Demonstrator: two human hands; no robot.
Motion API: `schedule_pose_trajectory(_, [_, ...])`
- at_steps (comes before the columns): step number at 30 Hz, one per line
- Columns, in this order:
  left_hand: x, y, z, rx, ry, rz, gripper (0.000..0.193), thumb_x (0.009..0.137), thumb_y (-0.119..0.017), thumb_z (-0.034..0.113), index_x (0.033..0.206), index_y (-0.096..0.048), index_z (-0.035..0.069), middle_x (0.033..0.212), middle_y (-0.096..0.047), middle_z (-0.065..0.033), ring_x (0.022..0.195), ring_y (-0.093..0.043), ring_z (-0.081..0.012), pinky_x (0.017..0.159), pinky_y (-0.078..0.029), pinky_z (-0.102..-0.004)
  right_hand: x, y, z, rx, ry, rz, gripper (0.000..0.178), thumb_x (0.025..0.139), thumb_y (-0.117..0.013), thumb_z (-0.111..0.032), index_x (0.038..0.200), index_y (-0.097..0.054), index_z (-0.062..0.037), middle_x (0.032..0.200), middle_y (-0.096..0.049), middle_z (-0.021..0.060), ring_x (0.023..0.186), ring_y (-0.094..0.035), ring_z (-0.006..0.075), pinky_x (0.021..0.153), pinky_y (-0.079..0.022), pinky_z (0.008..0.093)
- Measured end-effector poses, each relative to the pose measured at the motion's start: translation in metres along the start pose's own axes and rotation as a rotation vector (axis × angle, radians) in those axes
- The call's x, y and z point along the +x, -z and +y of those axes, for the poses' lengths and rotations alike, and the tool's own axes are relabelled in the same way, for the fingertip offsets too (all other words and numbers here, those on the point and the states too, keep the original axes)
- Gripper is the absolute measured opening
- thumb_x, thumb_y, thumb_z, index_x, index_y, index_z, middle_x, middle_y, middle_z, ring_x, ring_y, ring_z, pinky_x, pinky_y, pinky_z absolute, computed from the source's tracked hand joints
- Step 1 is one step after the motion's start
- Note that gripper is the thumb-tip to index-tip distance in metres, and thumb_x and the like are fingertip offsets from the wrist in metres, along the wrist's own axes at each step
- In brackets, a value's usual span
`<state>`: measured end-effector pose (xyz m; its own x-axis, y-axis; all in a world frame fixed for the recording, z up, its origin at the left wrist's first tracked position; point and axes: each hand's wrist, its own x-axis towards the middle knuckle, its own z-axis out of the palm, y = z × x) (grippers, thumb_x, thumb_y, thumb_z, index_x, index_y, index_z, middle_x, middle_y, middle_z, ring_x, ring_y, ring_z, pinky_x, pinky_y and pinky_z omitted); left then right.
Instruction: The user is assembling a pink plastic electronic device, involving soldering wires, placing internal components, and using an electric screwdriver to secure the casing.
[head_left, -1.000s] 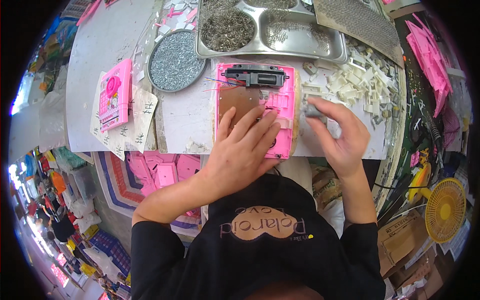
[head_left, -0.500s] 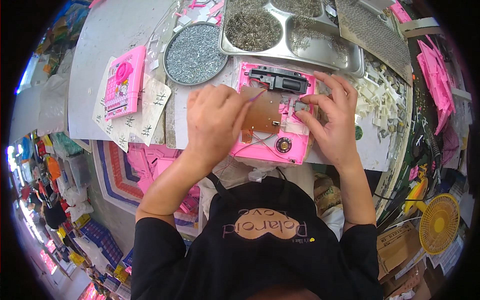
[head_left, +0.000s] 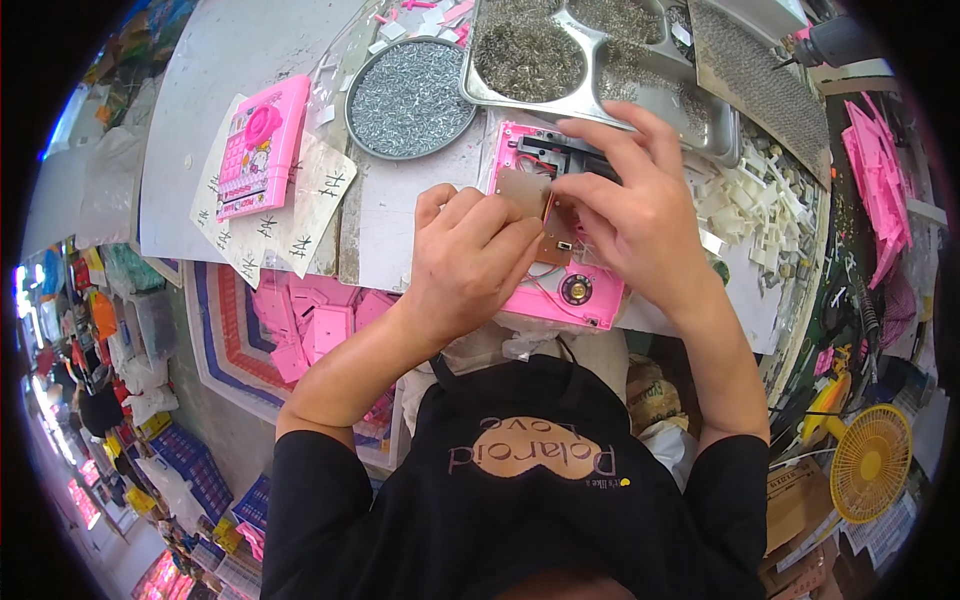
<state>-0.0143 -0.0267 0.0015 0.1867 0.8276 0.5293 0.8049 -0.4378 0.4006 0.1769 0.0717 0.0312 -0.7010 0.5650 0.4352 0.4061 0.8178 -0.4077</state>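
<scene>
The open pink case [head_left: 607, 285] lies at the desk's [head_left: 385, 235] near edge, seemingly for easy reach, with left hand [head_left: 465, 258] bunched and right hand [head_left: 640, 210] spread at its brown board [head_left: 518, 190], perhaps steadying it, though whether either grips I cannot tell.

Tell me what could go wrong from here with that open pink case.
The thin wires beside the speaker might get tugged if the left hand shifts the brown board. The right hand, near the metal tray, could bump it and drop small metal parts into the pink case.
</scene>
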Motion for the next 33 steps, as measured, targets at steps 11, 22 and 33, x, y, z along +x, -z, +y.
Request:
schedule_pose_trajectory(11, [0.003, 0.015, -0.021, 0.017, 0.014, 0.033, 0.029, 0.075, -0.082, 0.011, 0.102, -0.073, 0.010, 0.095, -0.065, -0.0032, 0.081, -0.061, -0.0208, 0.082, -0.040, -0.0378, 0.050, -0.008, 0.020, 0.046, 0.260, -0.326, 0.006, 0.076, -0.074, -0.009, 0.082, -0.075, -0.0077, 0.128, -0.067, 0.0067, 0.134, -0.049, 0.0395, 0.107, -0.046, 0.0469])
schedule_pose_trajectory(22, [-0.008, 0.011, -0.017, -0.212, 0.329, 0.097, 0.051, 0.075, -0.082, 0.007, 0.122, -0.064, 0.004, 0.110, -0.066, -0.0108, 0.089, -0.060, -0.0229, 0.081, -0.045, -0.0352, 0.005, -0.015, 0.008, 0.041, 0.055, 0.067, 0.018, 0.071, -0.082, -0.008, 0.088, -0.077, -0.0079, 0.122, -0.072, 0.0054, 0.127, -0.056, 0.0341, 0.101, -0.051, 0.0431])
schedule_pose_trajectory(33, [0.016, -0.001, -0.031, 0.010, 0.214, 0.214, 0.017, 0.080, -0.077, 0.007, 0.097, -0.072, 0.007, 0.101, -0.069, -0.0101, 0.092, -0.065, -0.0285, 0.085, -0.045, -0.0398, -0.023, -0.014, 0.004, 0.071, -0.069, 0.176, 0.018, 0.070, -0.079, -0.002, 0.086, -0.073, -0.0093, 0.126, -0.070, 0.0071, 0.126, -0.054, 0.0359, 0.099, -0.049, 0.0442])
